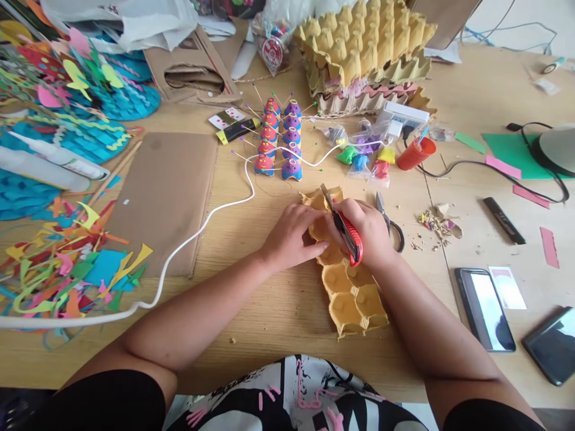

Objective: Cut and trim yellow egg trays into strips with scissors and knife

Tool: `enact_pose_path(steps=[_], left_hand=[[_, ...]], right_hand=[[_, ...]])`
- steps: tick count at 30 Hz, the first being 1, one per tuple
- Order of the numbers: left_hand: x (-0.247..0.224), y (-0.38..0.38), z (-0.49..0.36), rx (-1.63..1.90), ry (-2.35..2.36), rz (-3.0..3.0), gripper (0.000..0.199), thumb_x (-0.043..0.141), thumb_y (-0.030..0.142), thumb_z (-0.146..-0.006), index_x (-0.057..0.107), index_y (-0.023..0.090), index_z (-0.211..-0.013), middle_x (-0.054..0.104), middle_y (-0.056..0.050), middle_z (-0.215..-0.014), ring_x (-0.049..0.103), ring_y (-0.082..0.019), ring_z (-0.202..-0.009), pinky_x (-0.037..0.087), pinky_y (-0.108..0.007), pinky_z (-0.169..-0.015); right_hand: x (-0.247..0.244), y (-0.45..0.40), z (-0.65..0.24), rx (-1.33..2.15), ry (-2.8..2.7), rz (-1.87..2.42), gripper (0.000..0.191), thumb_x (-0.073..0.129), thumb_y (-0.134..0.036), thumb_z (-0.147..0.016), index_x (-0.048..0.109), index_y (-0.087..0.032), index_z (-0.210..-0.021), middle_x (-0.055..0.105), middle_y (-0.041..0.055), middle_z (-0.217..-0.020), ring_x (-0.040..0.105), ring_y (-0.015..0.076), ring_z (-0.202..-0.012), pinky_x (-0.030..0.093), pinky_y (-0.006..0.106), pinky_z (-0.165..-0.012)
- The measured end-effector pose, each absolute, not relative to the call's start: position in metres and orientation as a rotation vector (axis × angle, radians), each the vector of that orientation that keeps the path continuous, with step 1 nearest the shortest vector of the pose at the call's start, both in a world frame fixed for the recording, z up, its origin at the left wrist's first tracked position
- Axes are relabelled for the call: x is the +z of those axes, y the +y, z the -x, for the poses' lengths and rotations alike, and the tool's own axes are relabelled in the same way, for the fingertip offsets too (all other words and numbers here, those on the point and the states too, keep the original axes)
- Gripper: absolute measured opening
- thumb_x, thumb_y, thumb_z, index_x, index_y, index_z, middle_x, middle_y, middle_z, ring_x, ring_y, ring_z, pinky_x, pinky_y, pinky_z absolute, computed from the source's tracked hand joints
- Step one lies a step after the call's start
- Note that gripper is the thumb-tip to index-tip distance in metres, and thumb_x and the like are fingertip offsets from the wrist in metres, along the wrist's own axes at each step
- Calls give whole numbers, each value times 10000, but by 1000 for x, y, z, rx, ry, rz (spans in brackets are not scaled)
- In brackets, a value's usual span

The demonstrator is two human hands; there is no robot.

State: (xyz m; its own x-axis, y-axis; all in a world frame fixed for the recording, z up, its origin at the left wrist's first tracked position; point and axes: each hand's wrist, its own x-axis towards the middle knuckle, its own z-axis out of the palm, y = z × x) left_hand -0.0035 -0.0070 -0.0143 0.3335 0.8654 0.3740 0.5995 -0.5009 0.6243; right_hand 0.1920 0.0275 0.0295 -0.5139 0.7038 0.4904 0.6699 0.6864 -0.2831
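Observation:
A yellow egg carton strip (345, 293), with two rows of cups, lies on the wooden table in front of me. My right hand (366, 230) is closed around a red utility knife (353, 239), its blade out over the far part of the strip. On the left side of that part, my left hand (294, 236) grips the carton, thumb and fingers curled at its edge. Both hands partly hide the cups there. A pair of scissors (396, 236) lies just right of my right hand.
Painted egg-cup figures (291, 167) with pins stand beyond the hands. A white cable (211, 209) crosses the table. Egg trays (359, 42) are stacked at the back. Cardboard (162, 191) and paper scraps (76, 263) lie left; a phone (487, 311) and marker (504, 220) lie right.

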Motion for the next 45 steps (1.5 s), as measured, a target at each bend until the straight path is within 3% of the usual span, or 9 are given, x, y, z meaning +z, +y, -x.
enact_pose_path(steps=[12, 23, 37, 45], left_hand=[[-9, -9, 3, 886, 1300, -2225, 450, 757, 359, -850, 608, 235, -1256, 683, -78, -1189, 598, -287, -1137, 484, -473, -1018], [-13, -8, 4, 859, 1290, -2206, 524, 766, 337, -818, 598, 221, -1301, 660, -96, -1227, 586, -298, -1170, 471, -487, -1063], [-12, -8, 2, 888, 1291, -2223, 512, 770, 316, -803, 616, 221, -1281, 663, -96, -1174, 577, -301, -1139, 496, -483, -1037], [-12, -6, 4, 894, 1272, -2262, 464, 764, 311, -804, 618, 220, -1235, 657, -83, -1126, 576, -291, -1092, 497, -471, -1018]], right_hand=[[38, 27, -196, -103, -2383, 940, 173, 577, -294, -921, 500, -245, -774, 485, -18, -580, 396, 150, -529, 349, 315, -540], [34, 19, -195, -334, -2421, 845, 155, 570, -232, -882, 503, -240, -743, 486, -23, -567, 375, 142, -539, 288, 312, -540], [29, 27, -196, -70, -2349, 917, 193, 516, -251, -925, 483, -246, -735, 505, -2, -595, 428, 158, -544, 369, 318, -559], [29, 29, -191, -135, -2368, 917, 211, 495, -214, -940, 440, -242, -738, 490, -16, -600, 393, 142, -537, 332, 296, -544]])
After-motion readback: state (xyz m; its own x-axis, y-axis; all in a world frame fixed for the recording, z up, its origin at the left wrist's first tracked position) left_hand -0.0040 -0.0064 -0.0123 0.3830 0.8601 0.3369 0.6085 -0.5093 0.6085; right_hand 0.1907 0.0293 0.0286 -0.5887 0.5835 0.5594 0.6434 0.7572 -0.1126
